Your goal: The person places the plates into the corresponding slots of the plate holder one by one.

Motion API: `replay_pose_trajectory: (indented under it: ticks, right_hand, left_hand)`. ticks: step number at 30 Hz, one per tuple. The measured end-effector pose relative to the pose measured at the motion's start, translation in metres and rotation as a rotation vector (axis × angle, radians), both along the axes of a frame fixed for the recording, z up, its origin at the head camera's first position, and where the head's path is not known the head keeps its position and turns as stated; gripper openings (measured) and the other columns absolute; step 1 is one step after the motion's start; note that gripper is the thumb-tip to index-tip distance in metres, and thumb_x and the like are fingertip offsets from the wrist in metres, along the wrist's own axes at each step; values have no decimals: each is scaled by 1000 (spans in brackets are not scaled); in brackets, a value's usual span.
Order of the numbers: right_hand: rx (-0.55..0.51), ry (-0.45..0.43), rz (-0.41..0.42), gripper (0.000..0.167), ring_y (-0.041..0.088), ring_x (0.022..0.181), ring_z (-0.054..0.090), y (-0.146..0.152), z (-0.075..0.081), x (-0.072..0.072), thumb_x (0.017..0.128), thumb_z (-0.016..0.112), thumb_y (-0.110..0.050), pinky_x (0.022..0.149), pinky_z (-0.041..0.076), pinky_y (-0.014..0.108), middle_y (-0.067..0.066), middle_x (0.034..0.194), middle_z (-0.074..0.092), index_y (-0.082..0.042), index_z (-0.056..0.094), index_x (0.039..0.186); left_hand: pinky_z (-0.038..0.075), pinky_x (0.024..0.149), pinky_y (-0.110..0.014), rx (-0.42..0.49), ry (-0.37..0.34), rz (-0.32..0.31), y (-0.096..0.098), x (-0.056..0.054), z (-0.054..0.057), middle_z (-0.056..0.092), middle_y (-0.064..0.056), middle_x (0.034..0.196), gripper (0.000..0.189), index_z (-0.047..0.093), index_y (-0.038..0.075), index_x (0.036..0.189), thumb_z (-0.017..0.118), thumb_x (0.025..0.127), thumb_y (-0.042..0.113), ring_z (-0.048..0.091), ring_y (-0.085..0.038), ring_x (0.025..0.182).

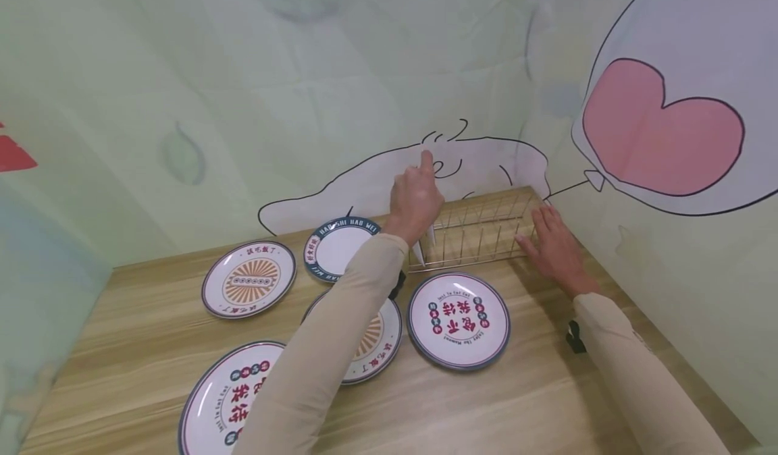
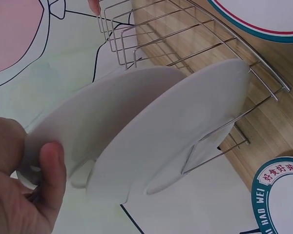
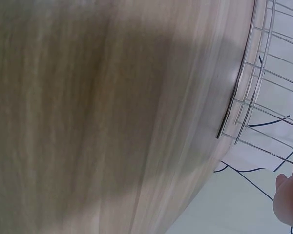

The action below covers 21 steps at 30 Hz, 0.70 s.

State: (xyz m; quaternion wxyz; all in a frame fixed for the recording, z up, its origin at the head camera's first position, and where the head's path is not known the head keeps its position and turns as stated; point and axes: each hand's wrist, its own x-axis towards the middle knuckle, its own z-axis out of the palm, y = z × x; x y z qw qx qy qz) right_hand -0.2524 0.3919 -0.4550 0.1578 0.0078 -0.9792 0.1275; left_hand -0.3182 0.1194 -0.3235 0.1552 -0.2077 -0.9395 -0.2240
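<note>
My left hand [image 1: 416,198] pinches the edge of a white plate [image 2: 100,105] between thumb and fingers. That plate stands on edge at the left end of a wire dish rack [image 1: 480,239], its printed face hidden. Just beside it, a second white plate [image 2: 176,124] is upright between the wires, tilted in the left wrist view. At the rack's right end is my right hand [image 1: 556,246], its fingers extended and fingertips touching the end wires; only part of that hand [image 3: 290,195] shows in the right wrist view.
Several printed plates lie flat on the wooden table: one with red characters [image 1: 458,321] before the rack, a blue-rimmed one [image 1: 340,249], sunburst ones [image 1: 249,279], and a larger one [image 1: 213,401] partly behind my left sleeve. A cartoon-printed wall covering [image 1: 365,104] rises behind.
</note>
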Motion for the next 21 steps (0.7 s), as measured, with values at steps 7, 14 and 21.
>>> replay_pose_trajectory:
  ticks: [7,14,21]
  right_hand:
    - [-3,6,-5,72,50,148,20,0,0,0,102,53,-33,121,19,60,35,158,22,13,27,150]
    - [-4,22,7,72,51,148,20,-1,-1,0,102,53,-33,122,18,59,35,158,22,13,26,150]
    - [-6,10,6,72,50,149,19,-1,0,2,102,53,-33,122,18,60,35,159,21,12,26,151]
  left_hand:
    - [39,34,-17,11,-36,-11,3,-1,-3,60,-7,64,49,42,4,136,58,89,-1,55,-14,40]
    - [39,35,-16,2,-24,-3,6,-1,-7,59,-6,61,48,43,4,136,59,90,2,54,-13,40]
    - [41,37,-17,-24,-35,-4,7,-4,-11,60,-7,65,45,45,4,131,60,88,1,56,-15,45]
